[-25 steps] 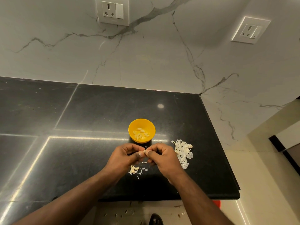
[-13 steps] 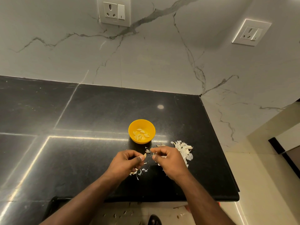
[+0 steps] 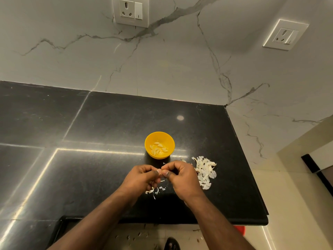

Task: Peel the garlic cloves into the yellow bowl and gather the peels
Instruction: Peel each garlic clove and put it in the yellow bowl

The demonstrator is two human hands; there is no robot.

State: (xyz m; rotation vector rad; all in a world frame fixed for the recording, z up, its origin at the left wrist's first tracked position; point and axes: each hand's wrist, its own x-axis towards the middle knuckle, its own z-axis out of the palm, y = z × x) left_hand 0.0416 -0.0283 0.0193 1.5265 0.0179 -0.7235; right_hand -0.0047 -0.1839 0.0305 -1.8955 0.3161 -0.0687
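A glossy black stone counter (image 3: pixel 100 134) meets a grey-veined marble wall (image 3: pixel 180 65) carrying two sockets (image 3: pixel 130 11). Beyond the fingers stands a round yellow bowl (image 3: pixel 159 136) with pale peeled cloves (image 3: pixel 158 148) in it. Right of them lies a heap of papery white peels (image 3: pixel 204 173); a few scraps (image 3: pixel 155 191) lie under them. The left hand (image 3: pixel 141 178) and right hand (image 3: pixel 181 177) meet, curled fingers (image 3: pixel 166 174) pinching one small clove (image 3: pixel 161 171), mostly hidden.

The bench (image 3: pixel 108 123) is looking like polished black stone, glossy and reflecting light. The yellow bowl (image 3: pixel 166 139) is appearing smooth plastic. The peels (image 3: pixel 205 170) are looking papery, dry.
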